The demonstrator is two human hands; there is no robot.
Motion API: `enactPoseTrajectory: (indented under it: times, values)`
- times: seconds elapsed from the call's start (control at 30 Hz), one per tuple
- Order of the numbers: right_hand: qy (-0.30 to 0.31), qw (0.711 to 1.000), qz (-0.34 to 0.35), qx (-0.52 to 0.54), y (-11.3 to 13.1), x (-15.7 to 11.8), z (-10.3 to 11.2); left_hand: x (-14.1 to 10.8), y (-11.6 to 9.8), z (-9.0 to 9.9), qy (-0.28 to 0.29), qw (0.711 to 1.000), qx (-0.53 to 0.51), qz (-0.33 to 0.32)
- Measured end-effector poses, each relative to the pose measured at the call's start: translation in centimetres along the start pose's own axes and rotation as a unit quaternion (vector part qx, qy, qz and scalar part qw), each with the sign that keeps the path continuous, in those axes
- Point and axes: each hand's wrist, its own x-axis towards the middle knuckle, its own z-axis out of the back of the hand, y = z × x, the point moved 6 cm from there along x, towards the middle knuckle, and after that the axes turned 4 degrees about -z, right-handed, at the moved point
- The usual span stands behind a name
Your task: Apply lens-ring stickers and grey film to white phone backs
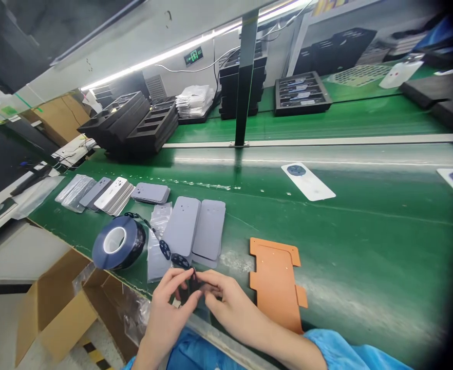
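Observation:
At the table's front edge, my left hand (pixel 169 303) pinches the end of a strip of dark round camera-lens-shaped stickers (pixel 180 261). My right hand (pixel 230 303) meets it there, its fingertips closed on the same strip end; the exact spot between the fingers is partly hidden. From my hands the strip curls back left to a blue-black film roll (pixel 138 244) with a white core (pixel 114 240). Just beyond my hands lie grey phone back panels (pixel 182 223) in two stacks. An orange fixture plate (pixel 276 288) with notched edges lies right of my right hand.
Farther left stand more panel stacks (pixel 114 195) and plastic-wrapped panels (pixel 76 191). A white panel with a dark disc (pixel 309 182) lies at the back right. Black trays (pixel 153 126) and a metal post (pixel 245 77) stand behind. An open cardboard box (pixel 60 308) is below the left edge.

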Motion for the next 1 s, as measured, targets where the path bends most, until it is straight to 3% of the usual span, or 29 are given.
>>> enactPoseTrajectory:
  times: [0.17, 0.3, 0.4, 0.47, 0.63, 0.83, 0.9, 1.0]
  values:
    - [-0.011, 0.999, -0.043, 0.006, -2.1, 0.3, 0.2, -0.1, -0.1, 1.5, -0.048, 0.999, 0.013, -0.017]
    - [-0.019, 0.996, -0.090, 0.010, -3.1, 0.2, 0.1, -0.9, 1.0, 4.2, -0.132, 0.988, -0.062, 0.055]
    - [0.033, 0.997, -0.070, 0.002, -1.5, -0.4, -0.2, -1.2, 0.8, 4.0, -0.116, 0.978, -0.143, 0.103]
    - [0.034, 0.999, -0.040, 0.005, -0.1, -1.1, 0.5, -1.0, -0.3, 2.4, -0.063, 0.977, -0.173, 0.109]
    - [-0.118, 0.989, -0.034, 0.081, 0.1, -3.7, 5.5, 0.1, -3.3, -3.5, 0.029, 0.972, -0.211, 0.104]
    - [-0.240, 0.961, -0.038, -0.132, -1.5, -6.7, 11.5, 0.9, -2.9, -10.4, 0.123, 0.943, -0.279, 0.134]
    - [-0.268, 0.943, -0.037, -0.195, -1.9, -7.1, 13.6, 1.6, -2.7, -11.5, 0.127, 0.959, -0.236, 0.087]
    - [-0.297, 0.914, -0.029, -0.274, -2.1, -7.3, 16.2, 2.6, -3.4, -12.2, 0.102, 0.987, -0.112, -0.052]
